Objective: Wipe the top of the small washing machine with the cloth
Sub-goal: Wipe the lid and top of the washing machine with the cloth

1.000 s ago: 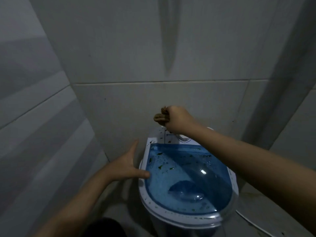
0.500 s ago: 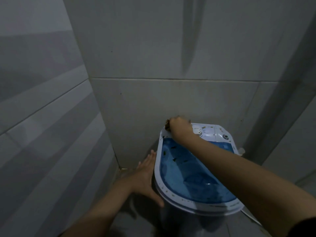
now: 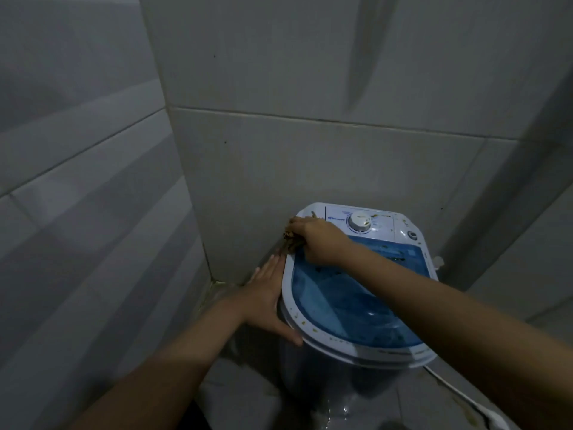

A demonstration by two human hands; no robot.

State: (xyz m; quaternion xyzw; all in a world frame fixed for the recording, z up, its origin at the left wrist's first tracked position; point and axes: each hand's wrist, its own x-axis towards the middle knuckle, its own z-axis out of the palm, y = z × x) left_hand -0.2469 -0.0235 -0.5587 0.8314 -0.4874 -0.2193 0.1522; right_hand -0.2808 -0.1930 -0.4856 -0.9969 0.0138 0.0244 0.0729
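The small washing machine point(image 3: 313, 328) stands in a tiled corner, white with a translucent blue lid point(image 3: 347, 302) and a white dial point(image 3: 359, 223) on its back panel. Dark and yellowish specks lie on the lid and the rim. My right hand point(image 3: 319, 243) is closed around a bunched brown cloth point(image 3: 290, 240) and presses it on the machine's back left corner, at the rim. My left hand point(image 3: 266, 299) lies flat against the machine's left side, fingers together and thumb hooked under the front rim.
Grey tiled walls close in behind and on the left of the machine. A white cord point(image 3: 459, 389) runs over the wet floor at the lower right. A small white fitting point(image 3: 438, 261) sticks out on the machine's right side.
My right hand has come down with the cloth from above the back panel onto the back left corner. My left hand has shifted from the lid's edge to the machine's left side.
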